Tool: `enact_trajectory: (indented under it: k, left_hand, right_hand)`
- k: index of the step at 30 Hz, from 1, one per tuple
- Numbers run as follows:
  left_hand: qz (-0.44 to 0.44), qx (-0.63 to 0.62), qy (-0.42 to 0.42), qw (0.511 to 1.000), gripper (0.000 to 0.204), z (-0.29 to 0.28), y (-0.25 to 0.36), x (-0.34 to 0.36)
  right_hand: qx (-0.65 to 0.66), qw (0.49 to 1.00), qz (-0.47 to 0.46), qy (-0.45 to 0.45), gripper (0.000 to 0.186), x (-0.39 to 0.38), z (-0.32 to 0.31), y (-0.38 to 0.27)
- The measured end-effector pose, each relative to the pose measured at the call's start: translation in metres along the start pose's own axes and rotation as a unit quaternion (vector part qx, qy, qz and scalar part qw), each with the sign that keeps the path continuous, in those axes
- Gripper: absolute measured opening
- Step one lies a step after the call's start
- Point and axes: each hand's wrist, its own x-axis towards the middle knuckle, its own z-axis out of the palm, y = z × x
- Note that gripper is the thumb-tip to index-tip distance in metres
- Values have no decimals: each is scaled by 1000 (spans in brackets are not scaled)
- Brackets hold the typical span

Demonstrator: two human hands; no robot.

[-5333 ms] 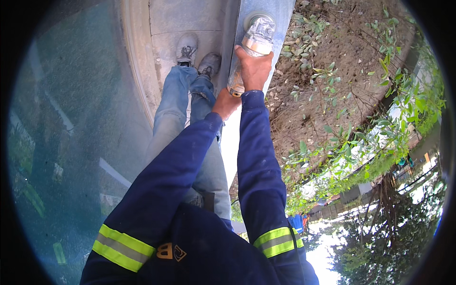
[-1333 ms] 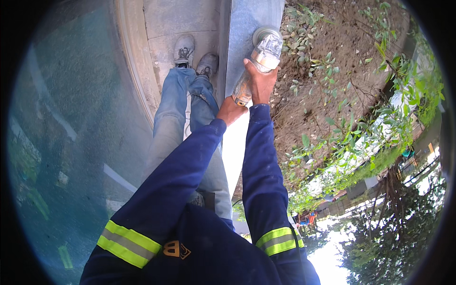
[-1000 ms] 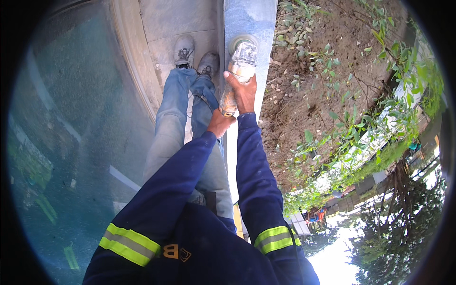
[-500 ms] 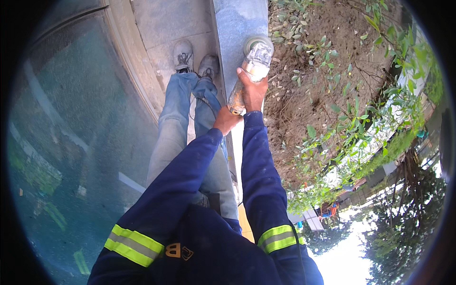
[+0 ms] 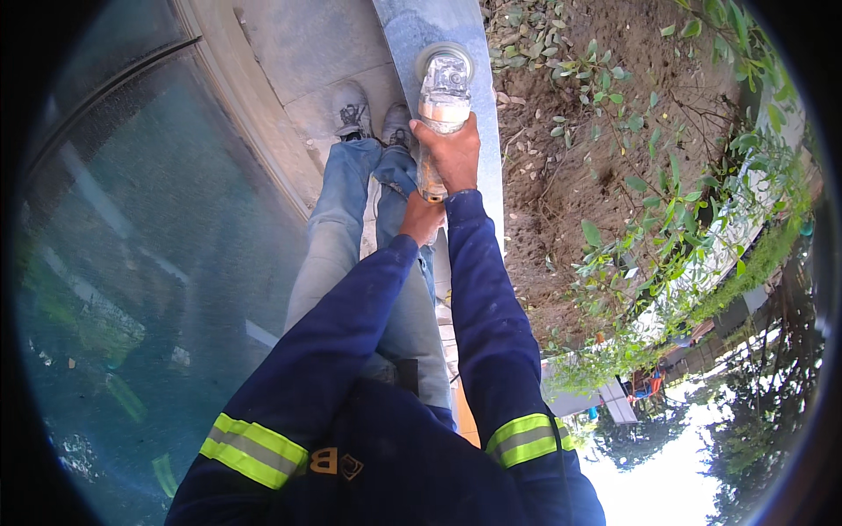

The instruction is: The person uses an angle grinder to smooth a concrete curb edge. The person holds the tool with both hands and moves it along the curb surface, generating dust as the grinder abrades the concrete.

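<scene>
An angle grinder [image 5: 445, 96], dusty and pale with orange-brown patches, lies along a grey stone ledge [image 5: 488, 114]. Its round disc [image 5: 445, 54] rests on or just over the ledge's top at the far end; a gap, if any, cannot be made out. My right hand [image 5: 455, 154] wraps round the grinder's body just behind its head, thumb on the left side. At the tool's rear end my left hand [image 5: 422, 217] is closed round the handle, its fingers partly hidden.
Right of the ledge lies bare soil [image 5: 561, 202] with leafy plants [image 5: 675, 210]. A large glass pane [image 5: 149, 245] with a pale frame stands on the left. My shoes [image 5: 353, 110] are on a tiled floor [image 5: 303, 53] beside the ledge. A thin cable runs near my legs.
Both hands and the grinder have moved left across the ledge and slightly farther away. The grinder has turned from slanting right to nearly straight ahead. The view has shifted slightly.
</scene>
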Motion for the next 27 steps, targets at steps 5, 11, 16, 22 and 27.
enact_trajectory:
  k: [5, 11, 16, 22, 27]
  left_hand:
    - [-69, 77, -9, 995, 20, 4, -6, 0]
    - [-72, 60, -29, 995, 24, 4, -21, -24]
    - [-11, -17, 38, 999, 17, 5, -19, -24]
    - [-6, -12, 37, 999, 14, 3, -13, -18]
    - [-52, 44, 4, 998, 14, 1, -16, -26]
  right_hand:
    - [61, 997, -3, 35, 70, 0, -18, 16]
    - [30, 999, 26, 27, 68, -19, -24, 40]
    - [-18, 1000, 17, -6, 68, -20, -6, 24]
    - [-49, 999, 12, -13, 69, -12, -2, 18]
    - [26, 999, 29, 28, 64, -22, -15, 35]
